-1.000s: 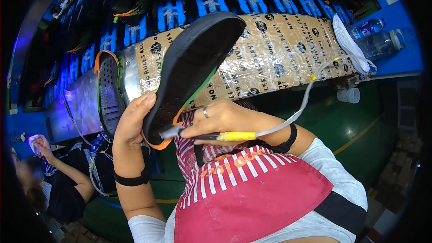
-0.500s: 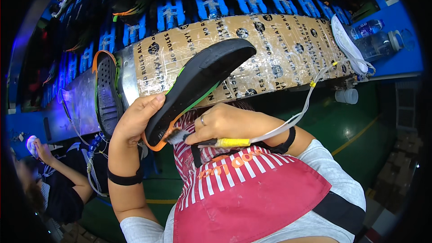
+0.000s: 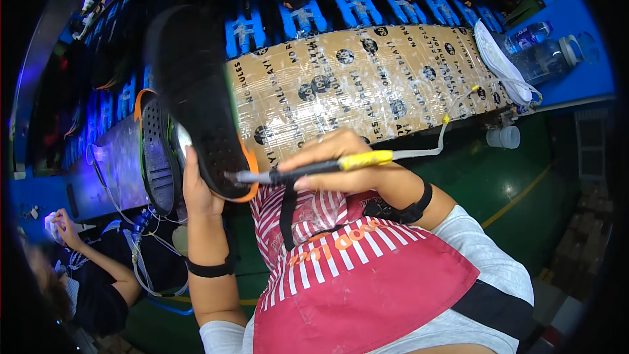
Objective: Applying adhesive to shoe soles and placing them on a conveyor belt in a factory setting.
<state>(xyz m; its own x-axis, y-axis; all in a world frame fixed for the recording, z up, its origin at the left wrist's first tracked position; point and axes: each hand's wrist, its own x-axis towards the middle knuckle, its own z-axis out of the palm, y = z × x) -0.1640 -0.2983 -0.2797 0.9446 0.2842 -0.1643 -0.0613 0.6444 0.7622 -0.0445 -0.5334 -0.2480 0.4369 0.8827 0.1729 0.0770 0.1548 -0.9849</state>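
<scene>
A black shoe sole [image 3: 196,98] with an orange and green rim stands raised in front of me, slightly blurred. My left hand [image 3: 202,190] holds it by the heel, with most of its fingers behind the sole. In my right hand [image 3: 350,160] is a brush [image 3: 308,170] with a dark handle and a yellow-wrapped end, joined to a pale hose [image 3: 419,153]. The bristles meet the perforated inner face of the heel, close to the orange edge. Just left of the held sole, another black sole [image 3: 159,157] with an orange and green rim leans at the bench edge.
Cardboard [image 3: 367,85] under clear film covers the bench. Behind it runs a row of blue holders [image 3: 304,16]. A white sole-shaped piece [image 3: 501,65] and clear bottles [image 3: 544,59] are at the right; a small translucent cup [image 3: 503,137] hangs below. At far left, a co-worker's hand [image 3: 65,228] holds something white.
The held sole has swung from leaning right to nearly upright, tipping left at its toe. My right hand has lifted the brush from the heel's outer edge onto its perforated face.
</scene>
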